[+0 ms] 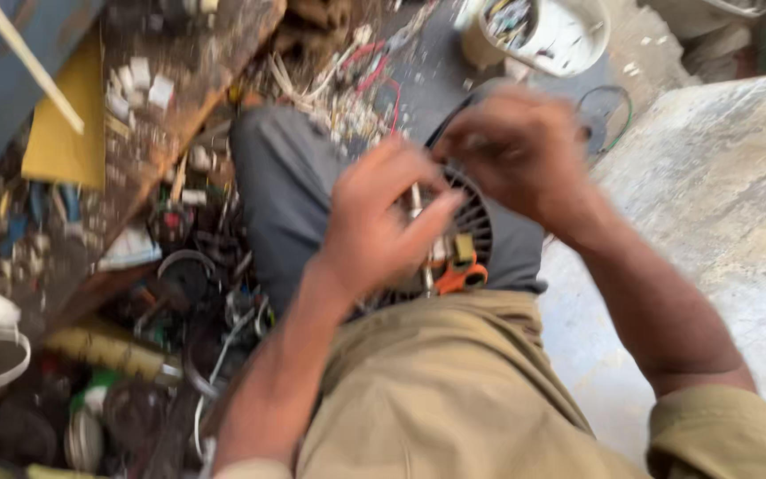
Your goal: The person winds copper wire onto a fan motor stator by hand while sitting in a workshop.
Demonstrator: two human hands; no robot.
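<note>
- I see the round black grille resting on the lap, braced there so both hands can work on it.
- My left hand is closed around a thin metal shaft at the grille's near side.
- My right hand clasps the grille's far edge, steadying it.
- An orange clip sits just below the grille.
- Beyond the grille stands a white bucket; left of it, a scrap pile.

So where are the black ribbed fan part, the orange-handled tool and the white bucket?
Black ribbed fan part (476, 217), head view, on its slatted rim.
Orange-handled tool (459, 278), head view, on the orange handle.
White bucket (569, 40), head view, on its inner wall.
</note>
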